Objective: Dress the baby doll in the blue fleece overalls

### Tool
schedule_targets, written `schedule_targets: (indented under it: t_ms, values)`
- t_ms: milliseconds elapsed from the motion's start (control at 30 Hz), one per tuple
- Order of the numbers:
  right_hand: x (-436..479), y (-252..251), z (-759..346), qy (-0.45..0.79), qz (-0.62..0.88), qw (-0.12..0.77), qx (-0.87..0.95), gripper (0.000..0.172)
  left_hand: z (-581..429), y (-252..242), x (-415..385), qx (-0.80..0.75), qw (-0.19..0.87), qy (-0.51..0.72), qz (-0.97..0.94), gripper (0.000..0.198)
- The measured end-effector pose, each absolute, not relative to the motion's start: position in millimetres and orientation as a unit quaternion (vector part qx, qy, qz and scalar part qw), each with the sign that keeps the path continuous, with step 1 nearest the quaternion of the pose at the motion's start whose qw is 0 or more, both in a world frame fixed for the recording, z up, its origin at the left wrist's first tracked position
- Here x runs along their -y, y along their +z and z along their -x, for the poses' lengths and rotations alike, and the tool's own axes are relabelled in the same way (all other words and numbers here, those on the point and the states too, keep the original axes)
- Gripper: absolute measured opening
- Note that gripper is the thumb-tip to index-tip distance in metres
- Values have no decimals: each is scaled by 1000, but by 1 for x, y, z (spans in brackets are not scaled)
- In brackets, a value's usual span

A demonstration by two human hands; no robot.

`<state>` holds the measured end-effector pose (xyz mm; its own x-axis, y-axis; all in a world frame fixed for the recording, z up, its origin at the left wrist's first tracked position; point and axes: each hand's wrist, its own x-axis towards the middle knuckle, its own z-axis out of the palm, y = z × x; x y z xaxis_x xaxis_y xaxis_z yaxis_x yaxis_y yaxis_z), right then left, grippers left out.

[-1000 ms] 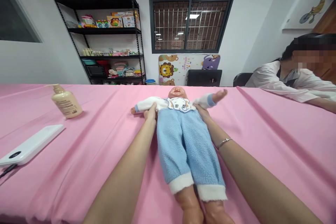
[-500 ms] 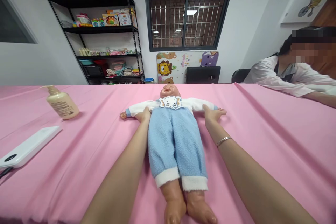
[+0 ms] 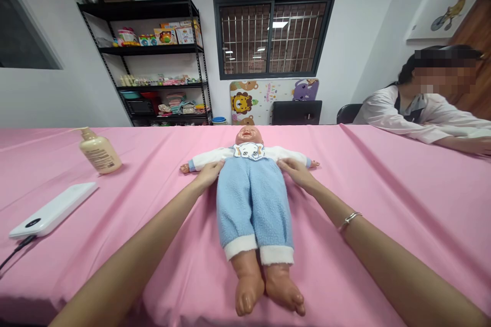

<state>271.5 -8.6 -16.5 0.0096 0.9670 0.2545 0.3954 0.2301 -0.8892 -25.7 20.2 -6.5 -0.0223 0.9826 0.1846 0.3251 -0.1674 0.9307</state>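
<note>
A baby doll [image 3: 245, 136] lies on its back on the pink cloth, head away from me, arms spread and bare feet towards me. It wears a white top with blue cuffs, an elephant-face bib [image 3: 249, 151] and fleecy blue pants [image 3: 251, 199] with white hems. At the left side of the waist, my left hand [image 3: 210, 172] has its fingers closed on the edge of the pants. Opposite it, my right hand [image 3: 296, 170] pinches the pants at the right side of the waist. Some fingertips of both hands are hidden against the clothing.
The pink cloth [image 3: 161, 250] covers the table. To the left stand a beige pump bottle [image 3: 100, 153] and a white power bank [image 3: 57, 209] with a black cable. A person [image 3: 406, 107] leans on the table at the right. Behind are a black shelf [image 3: 153, 50] and a monitor [image 3: 297, 112].
Both hands have moved from the doll's sleeves inward to the sides of its waist. My forearms are spread wider, and the view has shifted slightly.
</note>
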Motion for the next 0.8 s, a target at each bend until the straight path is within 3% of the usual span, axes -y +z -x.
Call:
schedule_targets:
  t_ms: [100,167,233,367,500,567,633,733,800]
  values:
    - [14,-14,-278,449,464,365,671,53,36,-1,-19,-485,335,387,-709,35]
    - [8,-11,-283,437,481,423,632,51,38,6,-25,-496,304,405,-705,30]
    - [-2,-9,-287,351,544,477,595,39,35,11,-33,-519,256,431,-692,24]
    - [-7,-6,-270,187,641,454,589,9,21,7,-41,-552,191,404,-704,17]
    - [45,16,-229,59,515,495,697,9,18,-11,-40,-556,180,454,-673,14]
    - [83,31,-209,63,391,446,803,9,20,-18,-39,-552,169,502,-644,18]
    - [116,41,-193,32,301,321,897,16,22,-22,-37,-544,168,528,-630,20]
    - [143,42,-175,-90,275,174,941,15,21,-20,-33,-543,174,526,-631,22]
    - [148,37,-166,-154,261,145,942,15,19,-17,-30,-548,174,511,-639,22]
